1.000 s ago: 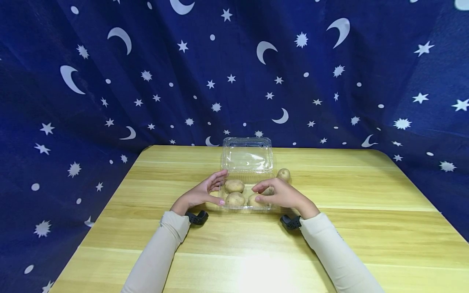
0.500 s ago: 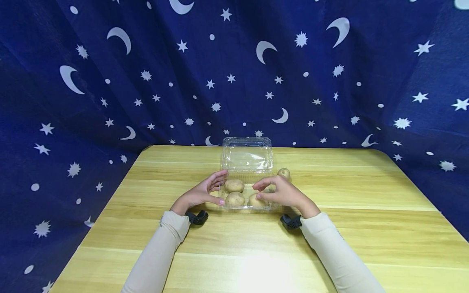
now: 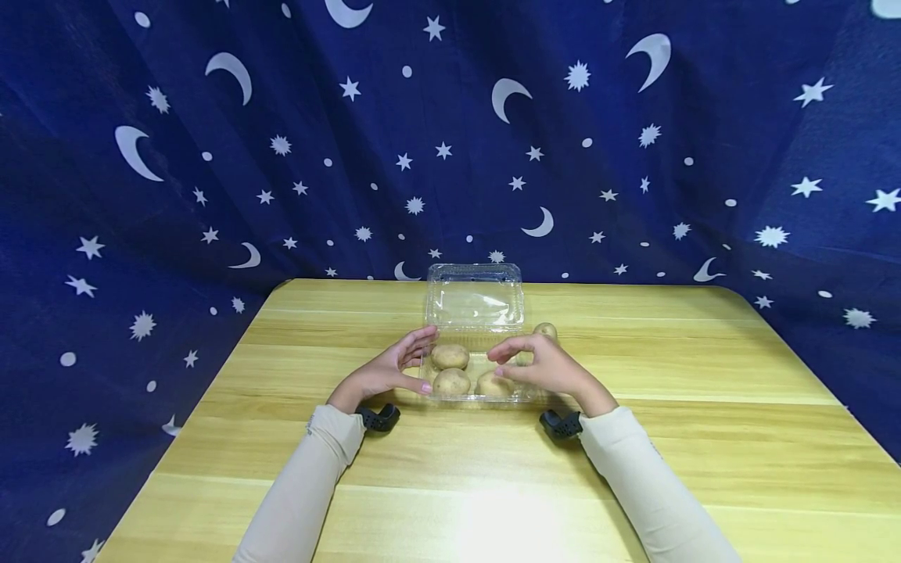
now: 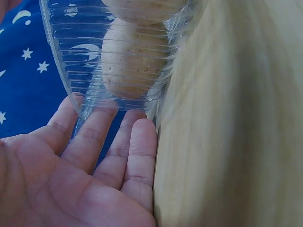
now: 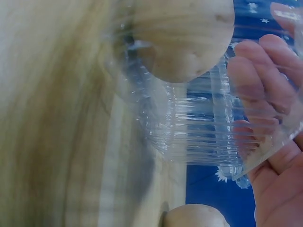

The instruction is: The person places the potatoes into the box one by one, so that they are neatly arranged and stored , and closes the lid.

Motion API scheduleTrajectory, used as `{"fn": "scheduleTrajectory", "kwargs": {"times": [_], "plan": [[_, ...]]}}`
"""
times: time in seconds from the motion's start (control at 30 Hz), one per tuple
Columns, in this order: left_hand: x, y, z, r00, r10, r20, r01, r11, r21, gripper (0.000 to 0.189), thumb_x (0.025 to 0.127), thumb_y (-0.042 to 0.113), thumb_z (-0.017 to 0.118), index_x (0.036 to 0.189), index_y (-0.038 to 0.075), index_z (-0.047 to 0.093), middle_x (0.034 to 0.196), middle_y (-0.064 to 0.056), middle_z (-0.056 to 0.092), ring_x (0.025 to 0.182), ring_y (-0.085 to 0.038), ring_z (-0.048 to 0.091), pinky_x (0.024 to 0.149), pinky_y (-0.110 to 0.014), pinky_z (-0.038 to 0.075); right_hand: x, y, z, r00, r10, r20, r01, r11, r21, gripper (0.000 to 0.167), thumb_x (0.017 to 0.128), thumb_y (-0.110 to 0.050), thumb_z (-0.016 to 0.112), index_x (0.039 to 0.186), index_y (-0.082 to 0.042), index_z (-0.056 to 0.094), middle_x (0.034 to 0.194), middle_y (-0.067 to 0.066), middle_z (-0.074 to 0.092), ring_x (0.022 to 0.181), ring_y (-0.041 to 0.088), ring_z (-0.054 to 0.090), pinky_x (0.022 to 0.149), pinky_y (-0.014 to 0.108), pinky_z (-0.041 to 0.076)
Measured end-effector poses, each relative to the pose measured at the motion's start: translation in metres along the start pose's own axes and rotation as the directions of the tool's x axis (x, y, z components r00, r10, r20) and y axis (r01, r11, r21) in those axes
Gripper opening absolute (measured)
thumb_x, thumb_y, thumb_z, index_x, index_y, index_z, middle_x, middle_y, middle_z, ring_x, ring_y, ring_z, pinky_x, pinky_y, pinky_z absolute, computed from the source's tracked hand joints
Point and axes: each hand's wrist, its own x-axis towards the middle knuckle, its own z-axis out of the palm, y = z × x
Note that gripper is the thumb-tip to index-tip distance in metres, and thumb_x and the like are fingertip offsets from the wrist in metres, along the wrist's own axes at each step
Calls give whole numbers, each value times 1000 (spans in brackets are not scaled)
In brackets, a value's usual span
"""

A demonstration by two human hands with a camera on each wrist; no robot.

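A clear plastic clamshell box (image 3: 473,397) lies unfolded on the table, its lid (image 3: 475,297) leaning back at the far side. Inside sit a back-left potato (image 3: 450,357), a front-left potato (image 3: 451,382) and a front-right potato (image 3: 495,384). My left hand (image 3: 391,370) rests at the box's left end, fingertips at the ribbed wall in the left wrist view. Over the right end hovers my right hand (image 3: 546,367), fingers loosely bent with nothing between them. In the right wrist view its fingers (image 5: 251,78) show partly through the clear plastic.
Another potato (image 3: 545,331) lies on the wooden table (image 3: 450,477) just outside the box, behind my right hand. A dark blue curtain (image 3: 352,156) with moons and stars hangs beyond the table's far edge.
My right hand has shifted slightly right and away, uncovering more of the front-right potato and hiding more of the outside one. The left hand and the box stay put.
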Motion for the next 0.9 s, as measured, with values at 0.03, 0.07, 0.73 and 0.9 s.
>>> {"fn": "scheduleTrajectory", "kwargs": {"times": [0.03,0.07,0.73,0.9], "plan": [[0,0,0,1000,1,0,-1,1000,-1,117,87,17,93,171,-2,14,178,-24,18,162,-45,21,131,-58,21,0,0,0,1000,-2,-9,2,1000,-3,24,98,-8,79,120,3,78,114,16,79,114,36,68,103,61,52],[0,0,0,1000,1,1,-1,1000,0,117,87,18,93,171,-2,14,178,-24,18,162,-45,21,131,-58,22,0,0,0,1000,0,-17,0,1000,-3,24,98,-8,79,120,1,78,114,16,79,118,38,64,105,60,48],[0,-1,0,1000,-1,8,1,1000,3,114,89,17,91,171,-1,14,177,-24,18,161,-45,22,130,-54,25,2,10,-5,992,10,-129,4,994,108,30,97,3,76,126,11,72,126,29,73,116,45,69,104,31,56],[0,0,0,1000,3,8,-3,1000,-1,113,89,13,90,171,-2,14,177,-25,18,161,-46,21,131,-58,22,1,10,-5,989,49,-140,-25,986,167,32,98,3,75,128,13,70,128,31,71,117,48,67,99,23,55]]}}
